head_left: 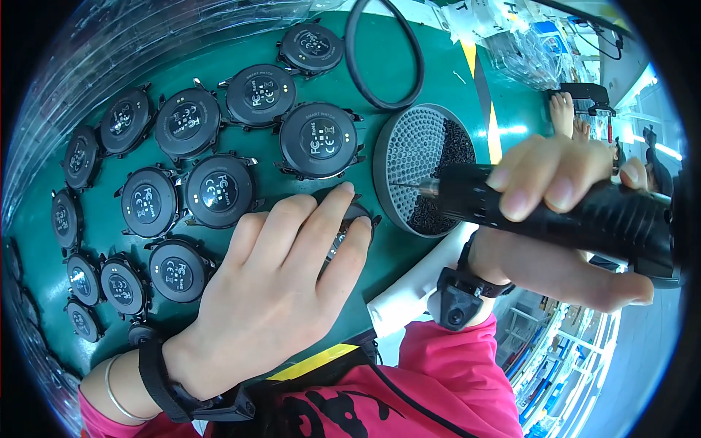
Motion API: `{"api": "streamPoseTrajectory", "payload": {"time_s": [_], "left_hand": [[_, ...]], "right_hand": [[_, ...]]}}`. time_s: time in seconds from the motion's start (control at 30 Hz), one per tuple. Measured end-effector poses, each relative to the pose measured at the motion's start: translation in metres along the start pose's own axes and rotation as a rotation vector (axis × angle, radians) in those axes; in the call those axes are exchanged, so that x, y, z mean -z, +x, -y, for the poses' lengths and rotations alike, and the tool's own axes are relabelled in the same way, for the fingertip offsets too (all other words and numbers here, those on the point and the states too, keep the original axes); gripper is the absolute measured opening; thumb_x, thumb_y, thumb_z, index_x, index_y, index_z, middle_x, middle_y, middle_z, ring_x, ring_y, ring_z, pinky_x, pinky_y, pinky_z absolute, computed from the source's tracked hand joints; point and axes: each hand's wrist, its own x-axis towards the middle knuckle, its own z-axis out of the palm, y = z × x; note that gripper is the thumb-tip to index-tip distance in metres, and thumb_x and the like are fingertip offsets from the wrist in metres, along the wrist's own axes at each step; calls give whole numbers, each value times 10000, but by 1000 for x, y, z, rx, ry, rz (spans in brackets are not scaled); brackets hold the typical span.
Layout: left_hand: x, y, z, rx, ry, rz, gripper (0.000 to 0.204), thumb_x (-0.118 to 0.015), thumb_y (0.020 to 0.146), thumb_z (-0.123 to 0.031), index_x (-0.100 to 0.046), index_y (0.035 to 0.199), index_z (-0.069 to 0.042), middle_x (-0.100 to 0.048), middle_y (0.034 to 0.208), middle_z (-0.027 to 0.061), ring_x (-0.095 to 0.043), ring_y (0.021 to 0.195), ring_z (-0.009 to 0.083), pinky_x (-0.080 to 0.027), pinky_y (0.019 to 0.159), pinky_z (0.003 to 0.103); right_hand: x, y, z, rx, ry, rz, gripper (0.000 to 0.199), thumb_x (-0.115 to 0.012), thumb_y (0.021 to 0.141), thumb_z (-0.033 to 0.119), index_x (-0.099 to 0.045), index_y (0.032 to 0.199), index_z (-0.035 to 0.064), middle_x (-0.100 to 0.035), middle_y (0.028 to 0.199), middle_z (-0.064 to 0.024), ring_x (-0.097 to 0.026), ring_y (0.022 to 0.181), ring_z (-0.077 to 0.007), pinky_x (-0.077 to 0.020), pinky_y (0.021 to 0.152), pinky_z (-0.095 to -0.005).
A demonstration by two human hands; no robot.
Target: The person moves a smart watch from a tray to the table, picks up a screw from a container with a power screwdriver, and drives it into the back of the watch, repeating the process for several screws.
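My left hand (pixel 277 285) is curved over a black round smartwatch case (pixel 340 237) lying back side up, its fingers around the case and hiding much of it. In my right hand (pixel 555 190) is a black electric screwdriver (pixel 482 197), held sideways with its bit pointing left. The thin bit reaches over a round grey screw tray (pixel 381 157), whose floor is covered in small dimples. Tiny black screws (pixel 456 144) lie heaped along the tray's right side and lower edge. Whether the bit touches the tray or carries a screw, I cannot tell.
Several more watch cases (pixel 219 191) lie back up in rows on the green mat (pixel 270 201). A black rubber ring (pixel 349 55) lies beyond the tray. Clear plastic (pixel 109 44) lines the left edge; plastic bags (pixel 518 55) sit far right. Another person's hand (pixel 561 113) shows there.
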Motion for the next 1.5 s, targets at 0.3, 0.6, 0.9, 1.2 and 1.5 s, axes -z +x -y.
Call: {"api": "streamPoseTrajectory", "payload": {"time_s": [0.3,0.6,0.9,1.2,1.5], "left_hand": [[1,0,-1,9,7,13,581,-786,632,-115,-607,1183,-69,-534,1327,135,-528,1011,302,-432,839,415],[-1,0,0,6,-9,-1,588,-790,619,-111,-615,1178,-58,-532,1328,143,-531,1003,304,-436,827,414],[0,0,-1,-9,-29,-27,585,-796,619,-131,-629,1168,-20,-540,1303,164,-538,1000,300,-437,810,415],[7,-1,-3,8,-51,-2,531,-763,648,-53,-610,1157,-44,-562,1284,140,-544,999,294,-412,811,416],[41,29,28,-35,9,-185,596,-747,644,-16,-551,1205,-64,-580,1324,109,-536,1062,339,-386,878,416]], "right_hand": [[-5,5,3,-91,164,200,853,-597,815,720,-414,1237,1,-582,833,-80,-606,556,-179,-497,469,-307],[-9,11,6,-136,60,371,822,-648,824,650,-381,1274,16,-594,832,-105,-617,533,-196,-522,456,-301],[-2,20,13,-174,-7,523,802,-666,835,617,-361,1284,28,-601,828,-118,-623,519,-207,-540,448,-303],[-19,-4,1,-126,116,5,834,-552,830,743,-378,1219,26,-593,811,-98,-607,528,-201,-518,450,-329],[-10,-5,-10,-44,65,59,898,-553,781,799,-381,1199,23,-577,819,-145,-617,554,-254,-533,483,-349]]}}
